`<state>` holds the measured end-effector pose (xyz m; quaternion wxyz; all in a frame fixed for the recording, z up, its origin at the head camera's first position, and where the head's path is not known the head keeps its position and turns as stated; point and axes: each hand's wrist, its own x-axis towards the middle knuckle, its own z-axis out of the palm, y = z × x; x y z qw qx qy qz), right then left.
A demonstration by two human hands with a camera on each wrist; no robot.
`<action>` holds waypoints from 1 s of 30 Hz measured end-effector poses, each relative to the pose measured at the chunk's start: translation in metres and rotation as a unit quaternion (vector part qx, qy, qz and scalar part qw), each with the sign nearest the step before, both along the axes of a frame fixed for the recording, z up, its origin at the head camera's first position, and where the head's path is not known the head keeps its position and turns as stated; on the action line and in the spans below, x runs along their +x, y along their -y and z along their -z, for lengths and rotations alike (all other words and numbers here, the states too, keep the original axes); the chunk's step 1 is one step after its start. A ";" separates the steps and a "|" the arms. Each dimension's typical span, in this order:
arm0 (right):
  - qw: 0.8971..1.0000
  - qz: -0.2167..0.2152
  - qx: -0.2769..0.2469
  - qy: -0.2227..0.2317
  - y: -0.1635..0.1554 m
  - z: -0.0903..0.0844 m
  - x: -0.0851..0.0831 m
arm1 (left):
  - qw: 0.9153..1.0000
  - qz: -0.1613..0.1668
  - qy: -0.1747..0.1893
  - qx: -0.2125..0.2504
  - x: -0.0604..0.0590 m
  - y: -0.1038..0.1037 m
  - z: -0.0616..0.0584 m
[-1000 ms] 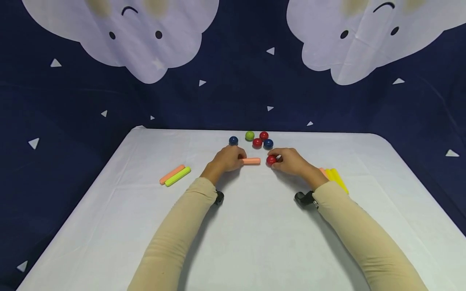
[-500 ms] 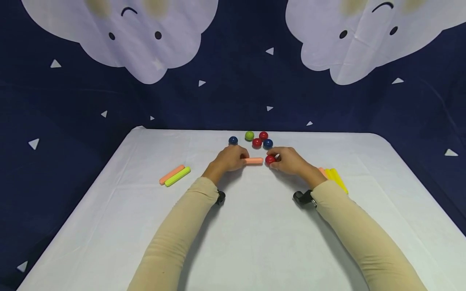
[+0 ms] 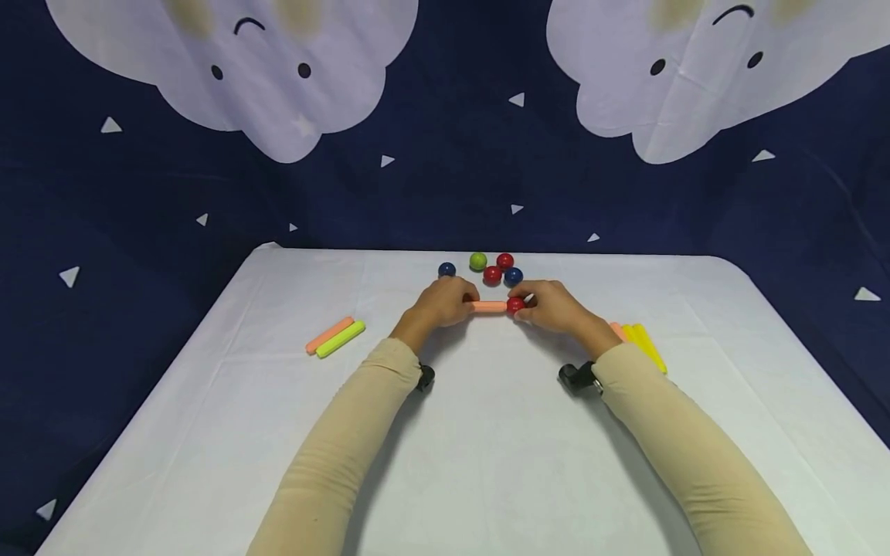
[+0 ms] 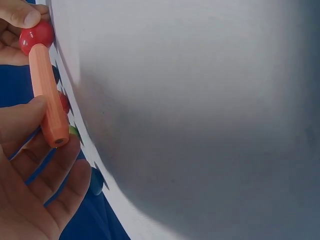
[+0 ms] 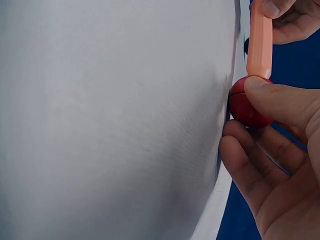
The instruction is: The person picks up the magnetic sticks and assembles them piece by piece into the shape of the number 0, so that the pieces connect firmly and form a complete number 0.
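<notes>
My left hand pinches one end of a short orange stick lying across the middle of the white table. My right hand holds a red ball that touches the stick's other end. In the left wrist view the orange stick runs from my thumb up to the red ball. From the right wrist, the red ball sits under my thumb, with the orange stick joined to it.
Behind my hands lie a blue ball, a green ball, two red balls and another blue ball. An orange and green stick pair lies at left; yellow sticks at right.
My right hand has moved the red ball left until it meets the end of the orange stick. The left hand has stayed on the stick.
</notes>
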<state>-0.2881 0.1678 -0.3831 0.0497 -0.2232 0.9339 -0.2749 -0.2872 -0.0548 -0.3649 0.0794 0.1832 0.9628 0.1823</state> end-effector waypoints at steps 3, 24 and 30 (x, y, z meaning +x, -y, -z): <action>1.000 0.003 -0.003 -0.002 -0.001 0.000 -0.001 | 1.000 -0.004 0.001 0.003 -0.001 -0.001 0.001; 1.000 0.013 -0.017 0.018 0.002 -0.001 -0.004 | 0.997 -0.043 -0.012 0.068 -0.011 0.029 0.002; 1.000 0.020 -0.015 0.019 0.001 0.000 -0.004 | 0.994 -0.078 -0.036 0.062 -0.023 0.049 0.005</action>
